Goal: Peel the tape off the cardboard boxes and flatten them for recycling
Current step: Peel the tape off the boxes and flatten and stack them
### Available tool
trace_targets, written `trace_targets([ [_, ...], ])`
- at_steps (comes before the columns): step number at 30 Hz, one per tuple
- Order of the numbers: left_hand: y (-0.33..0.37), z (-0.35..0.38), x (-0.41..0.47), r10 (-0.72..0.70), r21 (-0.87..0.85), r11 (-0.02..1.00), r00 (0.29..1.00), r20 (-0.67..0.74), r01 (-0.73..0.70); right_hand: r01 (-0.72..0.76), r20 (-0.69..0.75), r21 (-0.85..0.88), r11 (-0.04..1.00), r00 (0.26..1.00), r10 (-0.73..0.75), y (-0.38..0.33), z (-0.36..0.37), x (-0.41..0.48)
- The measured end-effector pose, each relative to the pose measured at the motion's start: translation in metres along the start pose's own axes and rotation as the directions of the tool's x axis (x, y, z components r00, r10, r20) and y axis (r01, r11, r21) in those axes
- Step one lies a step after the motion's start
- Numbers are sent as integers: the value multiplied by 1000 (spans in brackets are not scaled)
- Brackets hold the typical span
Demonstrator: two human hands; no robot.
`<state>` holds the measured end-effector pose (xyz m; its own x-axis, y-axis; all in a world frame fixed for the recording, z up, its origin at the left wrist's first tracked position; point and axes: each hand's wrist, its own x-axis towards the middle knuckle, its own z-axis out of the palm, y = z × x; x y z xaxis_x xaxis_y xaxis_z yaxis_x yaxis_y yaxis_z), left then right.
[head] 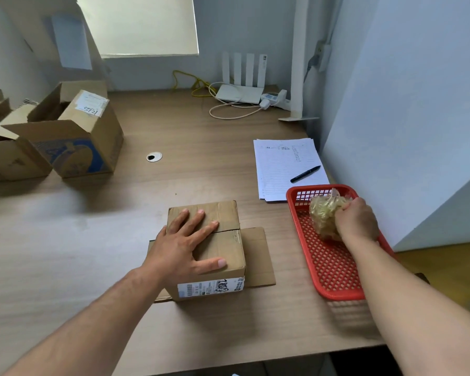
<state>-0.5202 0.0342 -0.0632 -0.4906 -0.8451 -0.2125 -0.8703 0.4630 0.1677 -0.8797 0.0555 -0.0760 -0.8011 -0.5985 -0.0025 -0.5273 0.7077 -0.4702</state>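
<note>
The wooden desk [201, 172] carries all items. At far left stand two open cardboard boxes [87, 147], flaps raised, well apart from the work area. At right sits a red mesh basket [334, 270], its far rim overlapping the near edge of a stack of lined papers [282, 164]. The basket holds one wad of peeled tape [323, 213], and the right hand [356, 221] grips this wad with curled fingers.

At centre, a closed box [231, 248] stands on a flattened cardboard sheet [258, 256]. The left hand [179, 245] lies flat on the box top, fingers spread wide. A white router [242, 90] sits at the desk's far edge. A black pen [305, 174] lies on the papers. A cable grommet [154, 157] is set into the desk between the open boxes and the papers.
</note>
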Motion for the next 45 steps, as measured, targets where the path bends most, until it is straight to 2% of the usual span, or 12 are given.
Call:
trace_targets([
  [5,2,-2,-1,-2,2,1000,1000,11,2,204,171,2,979,964,-202,-13,18,-7],
  [9,2,-3,-1,-5,19,1000,1000,31,4,220,247,-63,973,948,-198,-25,25,-18],
  [14,0,-1,-1,11,9,1000,1000,30,-11,135,245,123,983,956,-162,-20,15,-17],
  [20,-1,0,-1,24,-12,1000,1000,18,-24,292,-127,235,927,955,-268,-44,-20,-48],
  [22,-2,2,-1,21,-28,999,1000,5,-21,293,-6,431,853,947,-322,-63,-18,-76],
  [24,-3,1,-3,17,-65,998,1000,-26,-19,200,232,604,772,882,-410,-81,-2,-108],
  [26,-6,-1,-6,12,-144,989,998,-68,-22,122,401,634,764,793,-459,-92,16,-137],
  [30,-22,0,-25,-88,-445,895,979,-187,-5,-9,539,651,759,709,-454,-92,44,-166],
  [35,-45,18,-58,-200,-684,726,974,-107,74,-8,593,647,762,633,-497,-87,66,-187],
  [40,-65,24,-72,-216,-771,627,976,-36,111,-66,619,673,737,595,-512,-106,66,-175],
  [43,-68,24,-73,-185,-796,602,981,-57,67,52,591,650,758,593,-547,-119,68,-164],
  [45,-65,23,-73,-181,-801,596,981,-65,57,17,564,677,736,630,-534,-127,73,-160],
])
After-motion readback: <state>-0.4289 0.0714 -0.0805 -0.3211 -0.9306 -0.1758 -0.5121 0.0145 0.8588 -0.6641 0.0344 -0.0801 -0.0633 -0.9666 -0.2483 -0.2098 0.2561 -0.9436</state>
